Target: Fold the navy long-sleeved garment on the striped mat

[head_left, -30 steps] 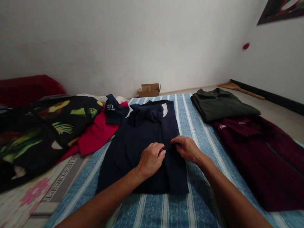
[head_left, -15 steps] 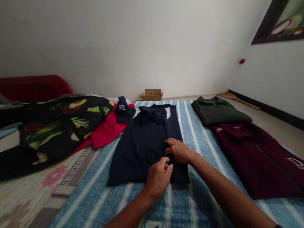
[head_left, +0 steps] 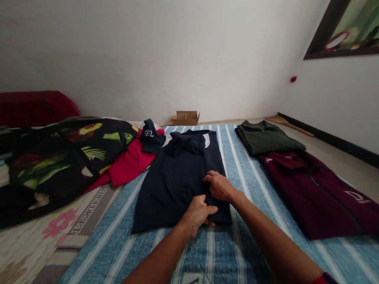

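Note:
A navy sweatshirt with white shoulder patches lies spread in front of me, its collar bunched at the far end. One sleeve runs down its right side, and a navy cuff with white lettering sticks out at the upper left. My right hand is on the right part of the sweatshirt, its fingers curled and pinching the cloth. Closer to the hem, my left hand rests on the fabric with its fingers apart, the index finger pointing right. Some of the cloth beneath both hands is hidden.
On the right, a folded maroon jacket lies near a folded dark green garment. A black printed garment and a red garment lie at left. A striped blue sheet is underneath; a cardboard box stands by the wall.
My left hand's fingers have spread from a bent, nearly closed pose. My right hand's fingers have curled in more. The view has turned slightly right.

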Action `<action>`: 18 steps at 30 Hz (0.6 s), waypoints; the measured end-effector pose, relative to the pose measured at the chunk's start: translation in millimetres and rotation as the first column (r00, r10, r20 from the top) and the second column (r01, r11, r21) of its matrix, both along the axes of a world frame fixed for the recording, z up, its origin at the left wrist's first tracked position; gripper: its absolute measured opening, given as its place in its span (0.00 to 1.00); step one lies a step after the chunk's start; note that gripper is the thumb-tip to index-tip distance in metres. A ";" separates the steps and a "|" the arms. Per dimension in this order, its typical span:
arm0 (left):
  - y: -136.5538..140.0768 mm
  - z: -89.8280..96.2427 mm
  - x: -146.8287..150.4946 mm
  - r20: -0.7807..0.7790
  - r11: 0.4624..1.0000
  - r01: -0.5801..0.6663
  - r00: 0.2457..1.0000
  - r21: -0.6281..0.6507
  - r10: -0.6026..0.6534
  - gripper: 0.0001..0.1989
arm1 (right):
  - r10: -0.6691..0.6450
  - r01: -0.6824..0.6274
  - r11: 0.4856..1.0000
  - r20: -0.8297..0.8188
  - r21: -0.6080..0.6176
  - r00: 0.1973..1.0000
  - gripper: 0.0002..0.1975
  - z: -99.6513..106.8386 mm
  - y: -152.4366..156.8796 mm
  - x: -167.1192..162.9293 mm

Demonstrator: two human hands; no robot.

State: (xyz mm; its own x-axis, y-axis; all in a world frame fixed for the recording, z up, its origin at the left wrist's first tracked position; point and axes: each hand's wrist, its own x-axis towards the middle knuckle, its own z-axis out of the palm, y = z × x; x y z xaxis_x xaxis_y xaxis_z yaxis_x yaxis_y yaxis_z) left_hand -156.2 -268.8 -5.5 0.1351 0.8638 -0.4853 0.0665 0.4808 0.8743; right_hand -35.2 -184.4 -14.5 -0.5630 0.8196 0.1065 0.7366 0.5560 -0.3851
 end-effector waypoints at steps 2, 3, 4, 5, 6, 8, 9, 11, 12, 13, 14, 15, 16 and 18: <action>0.2 -1.9 -0.7 0.026 0.999 0.023 0.999 -0.023 -0.023 0.13 | -0.035 0.035 0.999 -0.016 0.007 0.999 0.24 -0.6 -3.8 0.5; 0.3 -2.6 -0.9 0.035 0.999 0.032 0.999 -0.032 -0.031 0.13 | -0.058 0.058 0.998 -0.033 0.008 0.998 0.25 -0.9 -6.1 1.0; 0.5 -3.0 -0.8 0.036 0.999 0.037 0.999 -0.037 -0.036 0.13 | -0.081 0.082 0.997 -0.055 0.008 0.995 0.25 -1.6 -8.7 1.4; 0.6 -3.0 -0.4 0.029 0.998 0.040 0.999 -0.037 -0.039 0.13 | -0.104 0.105 0.995 -0.081 0.005 0.991 0.23 -2.8 -11.5 1.6; 0.7 -2.9 0.2 0.017 0.998 0.046 0.999 -0.033 -0.046 0.12 | -0.127 0.128 0.992 -0.110 0.000 0.986 0.22 -4.5 -14.5 1.5; 0.5 -2.3 1.6 -0.011 0.997 0.074 0.997 -0.019 -0.074 0.12 | -0.176 0.176 0.984 -0.167 -0.017 0.970 0.19 -9.4 -20.1 0.7; 0.3 -2.2 2.2 -0.025 0.996 0.090 0.996 -0.016 -0.091 0.11 | -0.202 0.201 0.979 -0.196 -0.025 0.960 0.17 -12.0 -22.6 0.0; -0.2 -2.7 2.7 -0.049 0.995 0.100 0.994 -0.026 -0.101 0.11 | -0.240 0.240 0.970 -0.256 -0.032 0.937 0.15 -16.3 -26.6 -1.8; -0.6 -3.5 2.5 -0.058 0.995 0.098 0.993 -0.036 -0.100 0.11 | -0.246 0.248 0.968 -0.283 -0.030 0.927 0.14 -17.8 -28.1 -2.8; -0.9 -4.5 2.0 -0.065 0.994 0.096 0.993 -0.047 -0.099 0.11 | -0.245 0.251 0.968 -0.305 -0.022 0.920 0.13 -18.8 -29.4 -4.0; -1.3 -5.8 1.3 -0.072 0.994 0.096 0.992 -0.055 -0.100 0.11 | -0.243 0.253 0.967 -0.319 -0.010 0.916 0.13 -19.8 -30.4 -5.3; -1.7 -7.2 0.5 -0.079 0.993 0.098 0.992 -0.061 -0.103 0.11 | -0.244 0.259 0.966 -0.322 0.003 0.915 0.13 -20.8 -31.2 -6.7; -2.1 -8.6 -0.4 -0.088 0.993 0.102 0.990 -0.065 -0.107 0.10 | -0.250 0.268 0.963 -0.316 0.014 0.915 0.13 -22.1 -31.8 -8.1; -2.7 -11.2 -2.0 -0.116 0.991 0.111 0.986 -0.068 -0.118 0.10 | -0.267 0.287 0.958 -0.292 0.025 0.918 0.14 -26.0 -32.1 -10.7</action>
State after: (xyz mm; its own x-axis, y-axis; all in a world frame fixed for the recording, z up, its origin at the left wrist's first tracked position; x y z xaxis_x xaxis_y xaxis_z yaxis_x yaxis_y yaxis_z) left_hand -158.2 -271.5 -16.7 0.1692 0.8142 -0.5554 0.2268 0.5162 0.8259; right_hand -45.9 -216.5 -40.5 -0.2530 0.9240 0.2866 0.7306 0.3767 -0.5695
